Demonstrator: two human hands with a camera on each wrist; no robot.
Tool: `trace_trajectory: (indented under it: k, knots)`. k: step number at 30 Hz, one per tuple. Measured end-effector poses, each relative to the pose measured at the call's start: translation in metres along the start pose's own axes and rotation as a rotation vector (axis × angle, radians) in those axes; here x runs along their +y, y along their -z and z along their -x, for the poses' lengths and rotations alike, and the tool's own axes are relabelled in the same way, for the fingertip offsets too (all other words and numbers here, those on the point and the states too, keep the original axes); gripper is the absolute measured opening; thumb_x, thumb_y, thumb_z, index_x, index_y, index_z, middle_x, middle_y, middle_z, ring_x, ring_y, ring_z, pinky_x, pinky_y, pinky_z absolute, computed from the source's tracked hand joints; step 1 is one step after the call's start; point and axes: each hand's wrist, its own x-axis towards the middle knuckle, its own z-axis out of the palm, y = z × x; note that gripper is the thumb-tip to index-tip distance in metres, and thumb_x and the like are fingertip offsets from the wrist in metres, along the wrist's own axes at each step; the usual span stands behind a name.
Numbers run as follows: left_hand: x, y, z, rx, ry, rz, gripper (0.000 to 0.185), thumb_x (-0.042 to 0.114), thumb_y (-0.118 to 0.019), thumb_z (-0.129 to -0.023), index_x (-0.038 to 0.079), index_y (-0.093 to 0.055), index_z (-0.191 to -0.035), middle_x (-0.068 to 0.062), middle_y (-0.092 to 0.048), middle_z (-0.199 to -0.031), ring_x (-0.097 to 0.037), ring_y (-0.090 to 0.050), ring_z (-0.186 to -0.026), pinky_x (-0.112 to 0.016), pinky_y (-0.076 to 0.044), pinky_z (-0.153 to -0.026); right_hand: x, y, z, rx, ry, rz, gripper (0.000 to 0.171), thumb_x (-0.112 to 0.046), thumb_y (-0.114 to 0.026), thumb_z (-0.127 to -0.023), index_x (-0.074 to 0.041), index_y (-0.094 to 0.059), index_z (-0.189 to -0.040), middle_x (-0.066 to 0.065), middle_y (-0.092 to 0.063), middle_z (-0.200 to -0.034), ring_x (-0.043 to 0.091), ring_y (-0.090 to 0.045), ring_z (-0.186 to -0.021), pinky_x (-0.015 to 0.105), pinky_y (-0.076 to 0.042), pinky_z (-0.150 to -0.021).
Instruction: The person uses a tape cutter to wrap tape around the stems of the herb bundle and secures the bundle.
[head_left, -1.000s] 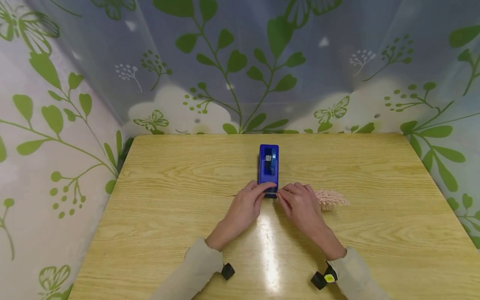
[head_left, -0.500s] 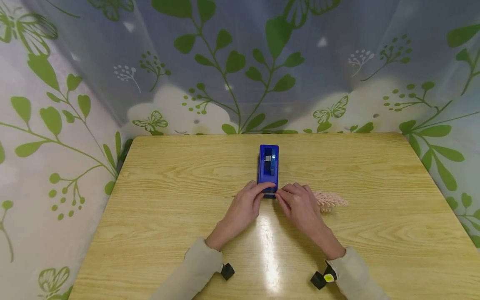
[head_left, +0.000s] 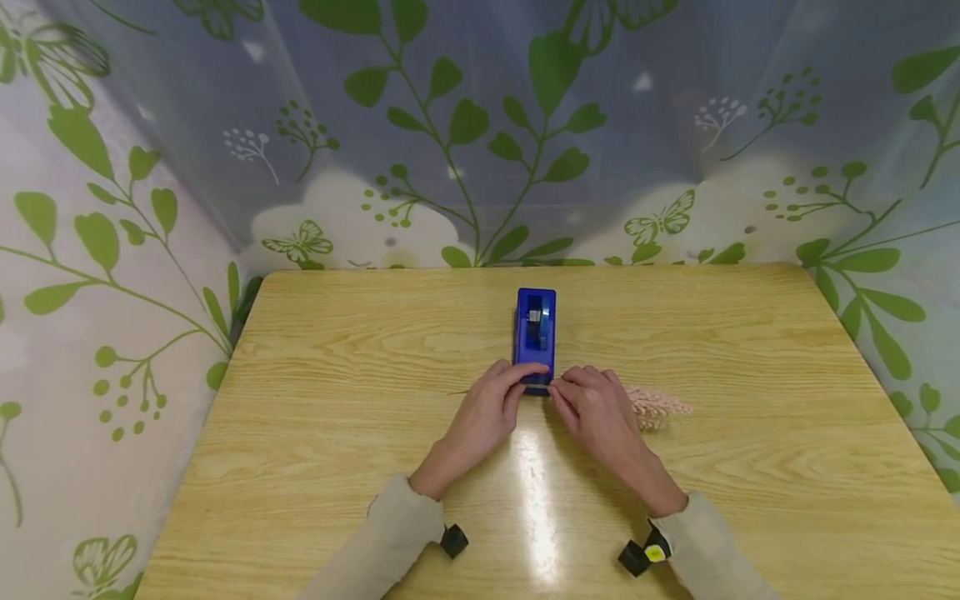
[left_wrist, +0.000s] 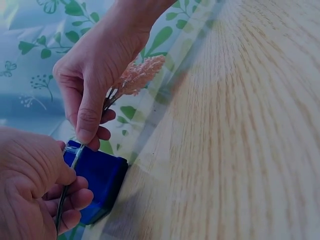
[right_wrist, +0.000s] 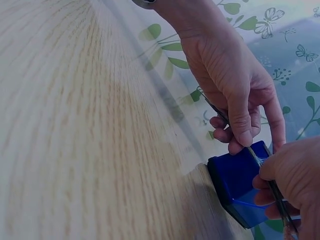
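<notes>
A blue tape dispenser (head_left: 536, 357) stands on the table with a roll inside it. In front of its near end, both hands hold the dark thin stems (left_wrist: 62, 200) of a pink feathery flower spray (head_left: 658, 407). My left hand (head_left: 483, 412) pinches the stems between thumb and fingers, its index finger reaching over the dispenser's front end. My right hand (head_left: 600, 408) pinches them nearer the flower head, which sticks out to its right. Between the two hands a bit of clear tape (left_wrist: 72, 149) lies at the stems, close to the dispenser. Thin stem ends poke out left of my left hand.
The wood-grain table (head_left: 322, 350) ends at a patterned curtain (head_left: 480, 125) with green leaves and butterflies, behind and on both sides. Black devices (head_left: 454, 541) are strapped at both wrists, over light sleeves (head_left: 401, 517).
The hands keep nearly the same pose around the stems and dispenser. The whole head view has shifted very slightly.
</notes>
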Motion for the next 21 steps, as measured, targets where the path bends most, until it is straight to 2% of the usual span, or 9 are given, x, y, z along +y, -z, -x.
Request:
trace_trajectory:
  k: [6,13,21]
  knots:
    - [-0.0005,-0.0003,-0.0004,-0.008,-0.001,-0.012,0.041,-0.002,-0.057,-0.104,0.019,-0.066,-0.139,-0.003,-0.059,-0.095,-0.014,-0.049,-0.072,-0.024,-0.045,-0.063,0.0004,0.0009,-0.0007,0.005,0.003,-0.017,0.012,-0.011,-0.076,-0.095,-0.006,-0.080,-0.084,0.006,-0.073,-0.084,0.024,-0.066,-0.071,0.036,-0.043,-0.062]
    - [-0.0017,0.0002,0.0010,-0.003,-0.043,-0.079,0.042,-0.001,-0.059,-0.104,0.020,-0.064,-0.139,-0.004,-0.061,-0.097,-0.014,-0.050,-0.071,-0.024,-0.045,-0.062,-0.0007,0.0039,-0.0021,-0.032,-0.018,-0.023,0.012,-0.013,-0.076,-0.095,-0.005,-0.081,-0.087,0.007,-0.075,-0.086,0.023,-0.067,-0.074,0.036,-0.046,-0.064]
    - [-0.0006,0.0018,0.0009,0.023,-0.088,-0.134,0.037,0.000,-0.059,-0.104,0.020,-0.066,-0.134,-0.002,-0.055,-0.088,-0.013,-0.045,-0.064,-0.022,-0.039,-0.055,-0.0014,0.0051,-0.0023,-0.033,-0.023,-0.020,0.012,-0.013,-0.076,-0.094,-0.005,-0.081,-0.086,0.007,-0.075,-0.085,0.023,-0.067,-0.074,0.037,-0.046,-0.065]
